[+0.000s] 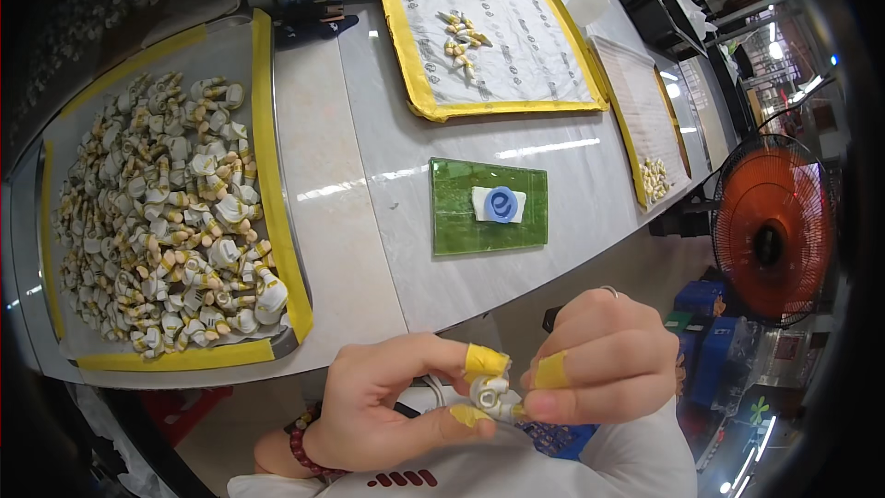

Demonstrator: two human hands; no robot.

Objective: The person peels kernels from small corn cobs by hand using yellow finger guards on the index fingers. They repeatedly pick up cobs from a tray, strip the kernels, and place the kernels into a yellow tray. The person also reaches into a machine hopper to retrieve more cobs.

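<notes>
My left hand (396, 401) is closed, its thumb and index finger pinching a small white figurine part (489, 395) with a rounded, swirled top. Yellow tape wraps the tips of both those fingers. Close against the right side of that part, my right hand (613, 360) has its fingers curled and pressed together, also with yellow tape on one finger. What lies between its fingertips is hidden. Both hands are held in front of the table's near edge. Beyond them, a blue round piece with a swirl (501, 205) sits on a white pad atop a green glass slab (452, 235).
At left, a yellow-edged tray (267, 129) holds a heap of similar white, gold-trimmed pieces. A cloth-lined tray (544, 55) farther back bears several small parts (461, 41). Another tray (631, 83) stands at right, near a white squeeze bottle (595, 5). An orange fan (772, 231) is far right.
</notes>
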